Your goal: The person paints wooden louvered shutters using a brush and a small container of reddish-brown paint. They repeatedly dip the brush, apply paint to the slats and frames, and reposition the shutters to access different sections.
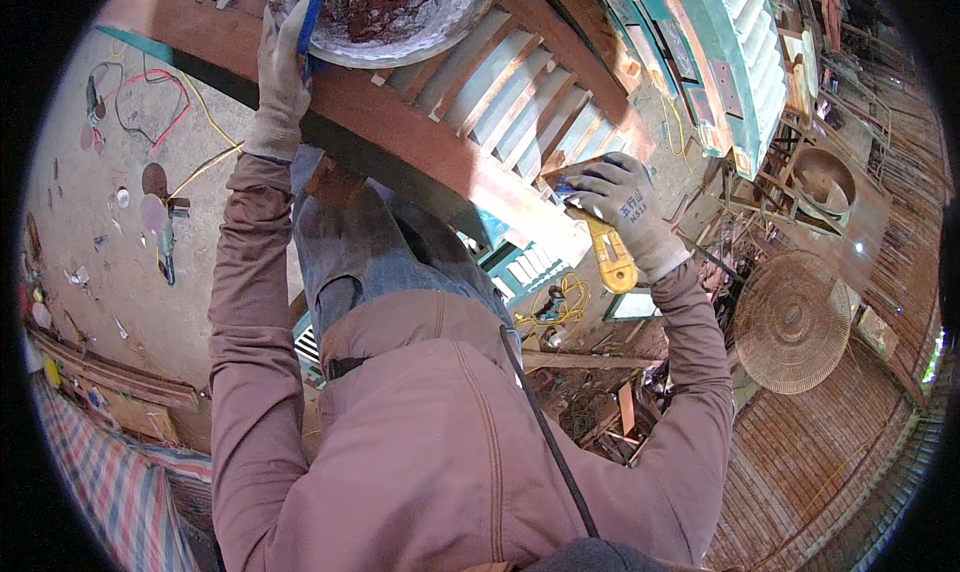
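Note:
My left hand (281, 97), in a grey and blue work glove, grips the near left rim of a wide metal bowl (425, 54). Reddish-brown paste (395, 2) coats the inside of the bowl, and a stick-like piece stands in it. Beneath the bowl lies a slatted wooden shutter (375, 137) with a reddish-brown frame. At the shutter's right end, my gloved right hand (622, 200) is closed around a flat yellow-handled tool (611, 255). Its handle sticks out toward me below the palm; its working end is mostly hidden by my fingers near the slats.
Teal louvred shutters (745, 62) stand at the upper right. On the concrete floor to the left lie a power tool (165, 247) and loose cables (185, 107). A round fan-like wire disc (795, 322) is at the right. More yellow cord (570, 302) lies below my right hand.

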The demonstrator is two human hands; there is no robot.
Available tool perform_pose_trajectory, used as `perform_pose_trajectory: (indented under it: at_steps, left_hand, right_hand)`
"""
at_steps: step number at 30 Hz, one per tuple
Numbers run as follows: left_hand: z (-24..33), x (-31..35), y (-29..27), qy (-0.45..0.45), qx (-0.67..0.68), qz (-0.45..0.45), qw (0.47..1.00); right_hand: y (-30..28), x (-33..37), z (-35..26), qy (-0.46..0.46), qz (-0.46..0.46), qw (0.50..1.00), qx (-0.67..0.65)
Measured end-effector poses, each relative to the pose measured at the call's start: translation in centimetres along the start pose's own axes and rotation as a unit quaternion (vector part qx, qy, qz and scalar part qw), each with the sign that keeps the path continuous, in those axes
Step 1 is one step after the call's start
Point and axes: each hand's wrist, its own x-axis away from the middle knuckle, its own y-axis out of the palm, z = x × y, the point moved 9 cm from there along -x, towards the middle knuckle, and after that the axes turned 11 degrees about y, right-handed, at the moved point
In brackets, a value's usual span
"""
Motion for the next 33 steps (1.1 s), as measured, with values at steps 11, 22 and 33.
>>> perform_pose_trajectory:
  at_steps: [11, 22, 33]
  left_hand:
    - [-1.2, 1.0, 0.1, 0.012, 0.03, -0.034, 0.999]
    - [-0.2, 0.8, 0.0, 0.032, 0.021, -0.031, 0.999]
    - [-3.8, 4.2, 0.3, -0.056, 0.075, -0.037, 0.995]
  right_hand:
    - [2.3, 1.2, 1.8, -0.093, -0.065, 0.994, 0.007]
    - [-0.2, 1.2, 0.4, 0.038, -0.033, 0.991, -0.122]
    - [5.2, 16.4, 6.2, 0.44, 0.328, 0.803, -0.233]
